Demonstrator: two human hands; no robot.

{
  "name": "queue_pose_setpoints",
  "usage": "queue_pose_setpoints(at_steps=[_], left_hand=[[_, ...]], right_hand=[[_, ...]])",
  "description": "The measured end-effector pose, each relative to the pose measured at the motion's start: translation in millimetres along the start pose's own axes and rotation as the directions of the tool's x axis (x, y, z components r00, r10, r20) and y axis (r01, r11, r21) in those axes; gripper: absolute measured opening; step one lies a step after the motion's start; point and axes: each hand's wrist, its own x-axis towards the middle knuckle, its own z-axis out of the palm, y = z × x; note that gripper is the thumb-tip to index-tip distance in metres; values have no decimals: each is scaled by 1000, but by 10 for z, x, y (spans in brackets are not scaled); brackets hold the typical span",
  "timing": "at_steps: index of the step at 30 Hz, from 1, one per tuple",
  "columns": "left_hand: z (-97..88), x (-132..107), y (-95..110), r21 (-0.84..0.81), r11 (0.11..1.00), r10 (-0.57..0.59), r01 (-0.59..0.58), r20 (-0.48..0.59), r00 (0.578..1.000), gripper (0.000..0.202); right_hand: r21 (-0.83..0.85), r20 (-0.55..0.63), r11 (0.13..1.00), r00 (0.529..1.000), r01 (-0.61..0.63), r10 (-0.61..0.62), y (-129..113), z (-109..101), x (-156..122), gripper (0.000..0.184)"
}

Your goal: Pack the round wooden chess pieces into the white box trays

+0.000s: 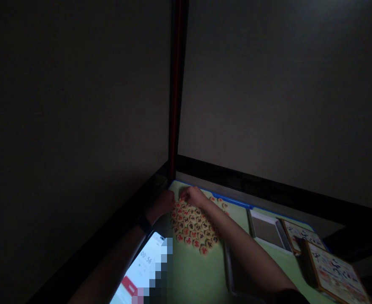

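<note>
Round wooden xiangqi pieces [191, 226] with red and black characters lie face up, packed side by side on the light green tabletop [192, 276]. At their far left edge is my left hand [166, 202], its fingers curled in; whatever they may hold is hidden. My right hand [195, 196] reaches across the far side of the pieces. Its fingers are bent and pinched together at a piece [181, 201] near the far left corner. Some pieces are covered by my right hand and forearm.
A lit phone [148, 257] showing a timer lies under my left forearm. On the right are an open shallow box [267, 230], patterned boxes [334, 270] and a dark tray [236, 274] partly under my right arm. Dark walls [268, 97] meet behind the table.
</note>
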Motion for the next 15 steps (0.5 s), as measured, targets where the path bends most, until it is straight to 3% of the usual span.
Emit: queue_pose_setpoints(at_steps=[7,15], left_hand=[[-19,-12,39,28,1000,2,-2,17,1000,27],[0,6,65,-4,982,188,-188,7,982,38]], right_hand=[[-61,22,998,1000,-1,2,17,-159,-113,33],[-240,66,969,995,-53,71,-93,-326,-397,26]])
